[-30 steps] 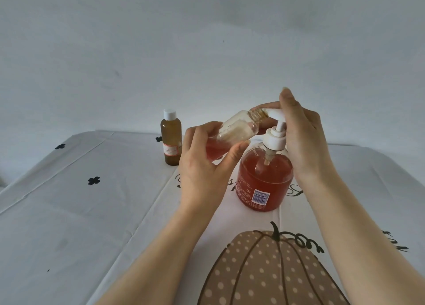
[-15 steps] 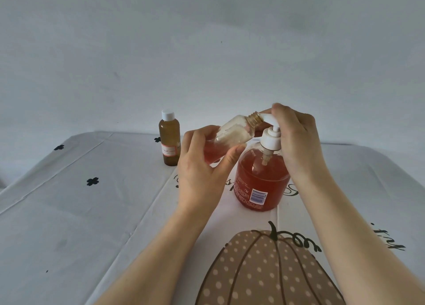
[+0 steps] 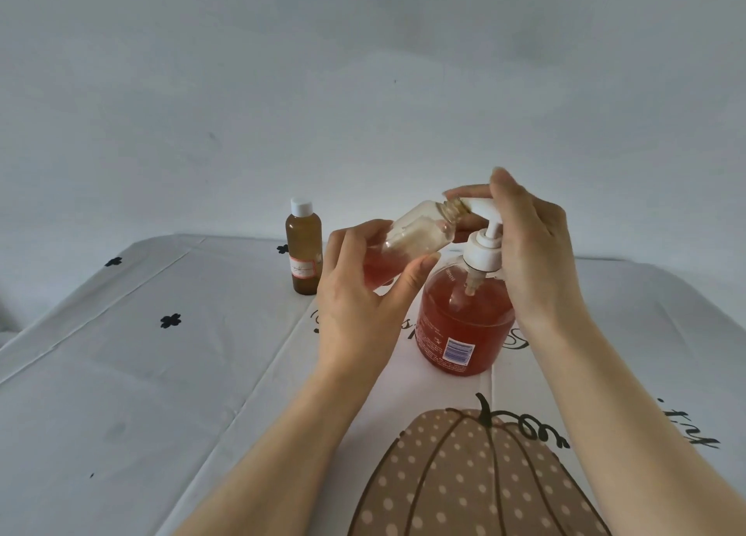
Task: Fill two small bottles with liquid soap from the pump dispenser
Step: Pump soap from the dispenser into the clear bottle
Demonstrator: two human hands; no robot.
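Small bottle (image 3: 407, 244), head view: it is held above the bench (image 3: 121, 394), tilted, with its open threaded neck raised against the spout of the pump head (image 3: 482, 212). Red soap lies in its lower part and the upper part is clear, so filling is judged to be partly done. The left hand (image 3: 363, 309) provides the grip, with fingers and thumb wrapped round the lower body of the bottle and the neck left free. The bottle is judged light, gaining a little weight as it fills. Its clear wall looks like thin plastic and may flex under a hard squeeze, so take hold low on the body with moderate pressure. Any soap on the outside would make it slippery. The right hand (image 3: 533, 253) lies on the pump head, fingers curved over its top and thumb lifted clear. The pump dispenser (image 3: 468, 325) stands upright on the bench, directly below the small bottle. It is well filled and broad at the base, so it is judged heavy and stable. Press straight down to avoid tipping it. A second bottle (image 3: 303, 253), brown with a white cap and a label, stands upright to the left, well apart from both hands.
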